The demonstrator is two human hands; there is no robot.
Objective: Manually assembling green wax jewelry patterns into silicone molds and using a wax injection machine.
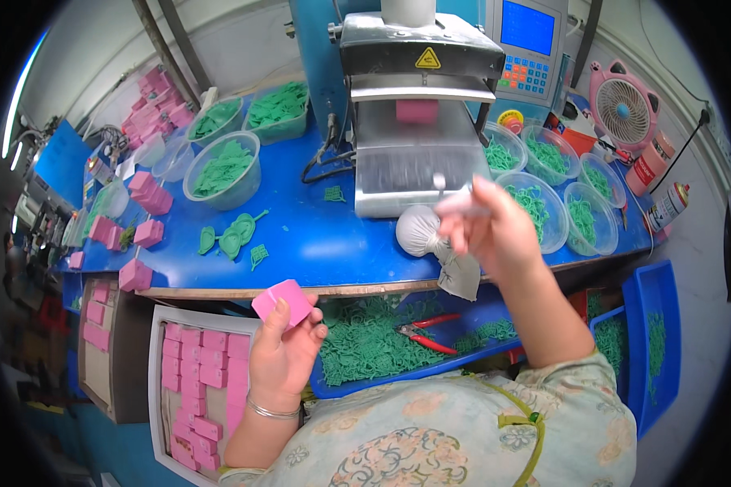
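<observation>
Left hand (288, 345) pinches 1 pink block (287, 301) between thumb and fingers, near blue table's (333, 258) front edge. Right hand (497, 223) blurred near white pouch (417, 231); cannot tell whether fingers grip anything. Press (414, 180) just beyond pouch. Red-handled cutters (427, 342) lie on green pieces (356, 345).

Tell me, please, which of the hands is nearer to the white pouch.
Right. The right hand is close beside the pouch, on its right; contact is unclear. The left hand is farther off, to its left, holding a pink block.
</observation>
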